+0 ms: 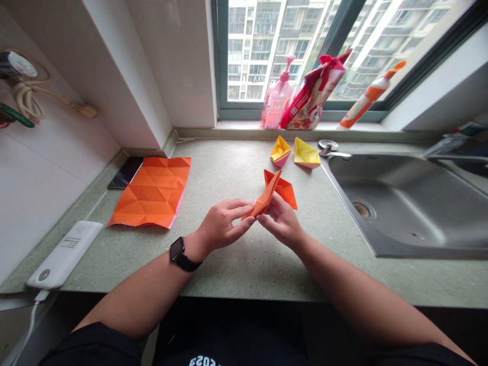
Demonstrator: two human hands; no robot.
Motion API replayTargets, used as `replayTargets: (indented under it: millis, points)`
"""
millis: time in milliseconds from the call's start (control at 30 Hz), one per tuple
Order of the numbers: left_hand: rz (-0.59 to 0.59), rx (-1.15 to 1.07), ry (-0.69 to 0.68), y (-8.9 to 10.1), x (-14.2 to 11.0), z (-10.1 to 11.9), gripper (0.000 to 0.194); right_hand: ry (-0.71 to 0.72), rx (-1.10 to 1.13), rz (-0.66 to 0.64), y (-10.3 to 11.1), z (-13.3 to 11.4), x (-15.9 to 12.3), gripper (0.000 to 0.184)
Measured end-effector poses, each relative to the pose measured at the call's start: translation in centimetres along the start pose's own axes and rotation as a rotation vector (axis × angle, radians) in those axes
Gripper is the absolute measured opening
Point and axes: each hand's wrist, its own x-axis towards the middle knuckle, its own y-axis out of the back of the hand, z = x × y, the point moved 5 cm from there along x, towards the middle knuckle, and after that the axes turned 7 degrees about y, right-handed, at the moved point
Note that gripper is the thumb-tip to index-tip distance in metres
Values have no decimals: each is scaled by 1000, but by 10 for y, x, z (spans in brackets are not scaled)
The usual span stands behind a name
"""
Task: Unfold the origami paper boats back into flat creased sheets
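Observation:
Between my two hands, above the counter, is a folded orange paper boat (264, 197), tilted with one point up to the right. My left hand (229, 222) pinches its lower left end between thumb and fingers. On its other side my right hand (281, 219) grips the lower part, with some fingers hidden behind the paper. Just beyond, an orange paper boat (288, 192) rests on the counter, partly covered by the one in my hands. Farther back stand two yellow paper boats, a left one (281, 151) and a right one (306, 153).
A creased orange sheet (152, 193) overlaps a dark phone (125, 172) at left. Nearer lies a white power bank (65, 254) with a cable. The steel sink (404, 203) is at right. A pink pump bottle (277, 101), red bag (316, 96) and orange-white bottle (366, 101) line the sill.

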Motion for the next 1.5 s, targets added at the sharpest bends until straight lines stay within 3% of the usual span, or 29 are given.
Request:
replayTargets:
  millis: [167,367,667,900,1067,1167,1500]
  points:
    - [60,93,1,-2,-4,0,44,62,-91,30,-4,-1,-3,26]
    - [69,211,42,-6,-7,-1,61,88,-205,71,-14,-4,-4,36]
    - [116,-50,190,-3,-1,-7,27,134,-310,74,-18,-5,-3,35]
    - [172,-45,101,-1,-1,-2,56,164,-348,89,-14,-7,-5,40]
    - [184,49,-9,2,-1,6,53,236,-495,156,-8,-7,-6,47]
    - [194,74,-39,3,-1,9,54,255,-533,142,-10,-9,-4,42]
    - [224,-9,15,-1,-1,3,45,275,-554,154,-12,-15,-2,43]
